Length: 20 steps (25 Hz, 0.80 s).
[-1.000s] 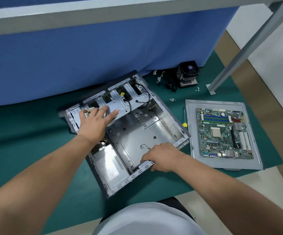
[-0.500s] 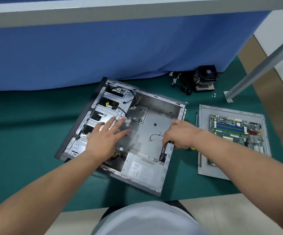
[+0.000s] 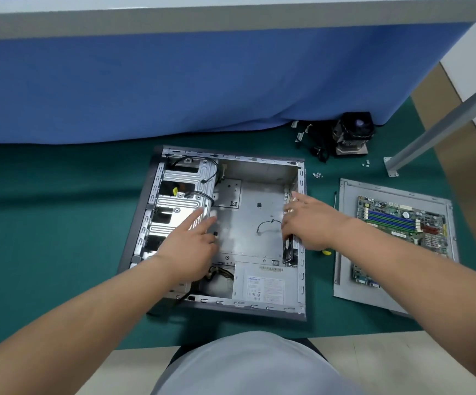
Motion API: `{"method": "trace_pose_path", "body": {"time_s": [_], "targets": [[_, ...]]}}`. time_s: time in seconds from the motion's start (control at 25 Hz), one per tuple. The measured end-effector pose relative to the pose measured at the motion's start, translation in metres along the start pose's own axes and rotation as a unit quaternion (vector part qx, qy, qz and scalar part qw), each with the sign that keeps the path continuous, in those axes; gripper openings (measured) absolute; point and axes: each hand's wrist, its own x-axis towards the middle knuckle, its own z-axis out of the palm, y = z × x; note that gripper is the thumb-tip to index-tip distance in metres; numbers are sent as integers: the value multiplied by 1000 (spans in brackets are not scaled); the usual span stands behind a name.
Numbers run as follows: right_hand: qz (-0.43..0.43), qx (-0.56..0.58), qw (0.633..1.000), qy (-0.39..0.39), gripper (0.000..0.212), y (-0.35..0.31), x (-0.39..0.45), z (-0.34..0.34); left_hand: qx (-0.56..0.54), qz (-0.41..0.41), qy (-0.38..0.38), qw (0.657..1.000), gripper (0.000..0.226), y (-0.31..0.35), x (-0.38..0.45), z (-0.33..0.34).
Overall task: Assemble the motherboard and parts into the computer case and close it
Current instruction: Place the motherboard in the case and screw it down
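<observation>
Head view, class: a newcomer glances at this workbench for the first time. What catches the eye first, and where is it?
The open computer case lies mid-mat with its floor bare, the left hand over its drive cage and the right hand at its right wall. The green motherboard lies on a grey panel to the right. A black cooler fan stands by the blue cloth.

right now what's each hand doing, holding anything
Left hand: open, fingers straight over the drive cage, holding nothing.
Right hand: open at the computer case right wall, holding nothing.

Bright, even overhead light; soft shadows fall left of the computer case (image 3: 259,206); both hands there blur slightly; wide-angle edges bend.
</observation>
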Motion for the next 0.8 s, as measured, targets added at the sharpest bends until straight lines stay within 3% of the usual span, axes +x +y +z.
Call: {"method": "trace_pose_path", "body": {"time_s": [0.16, 0.44, 0.8], "targets": [[31, 55, 998, -18, 46, -31, 1, 4, 45, 83, 21, 995, 59, -20, 15, -4], [90, -27, 996, 1, 40, -42, 6, 21, 27, 151, 79, 985, 57, -23, 19, 4], [64, -37, 997, 7, 46, -45, 3, 25, -26, 130, 195, 972, 47, -19, 15, 25]]}}
